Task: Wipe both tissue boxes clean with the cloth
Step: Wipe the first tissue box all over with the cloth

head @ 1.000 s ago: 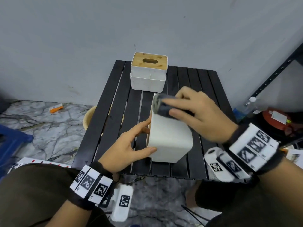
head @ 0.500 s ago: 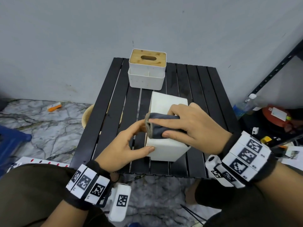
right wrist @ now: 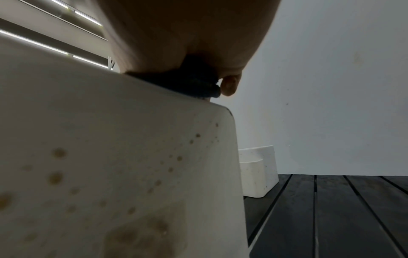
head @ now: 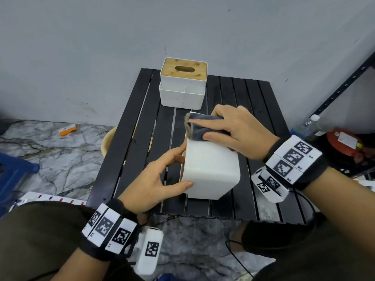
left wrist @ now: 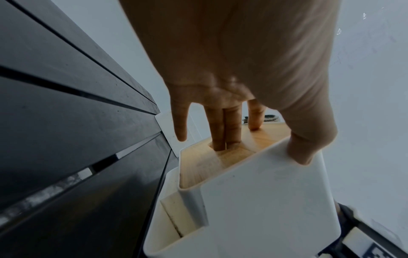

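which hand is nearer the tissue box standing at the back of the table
Right. The right hand presses the cloth just in front of the back box; the left hand is nearer the person.

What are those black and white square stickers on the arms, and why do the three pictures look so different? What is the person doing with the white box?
No machine here: these are a person's two bare hands. The wrist bands with square patterns carry little cameras. One picture comes from a camera on the head, looking down. The other two come from the wrists, looking along the fingers, so everything looks huge and tilted.

A black slatted table holds two tissue boxes. The near tissue box lies tipped on its side. The left hand steadies it: the thumb is on the white wall, and two fingers poke into the slot of its wooden lid. The right hand presses a dark grey cloth on its upper face. The right wrist view shows brown spots on one side. The far tissue box stands upright at the back, untouched.
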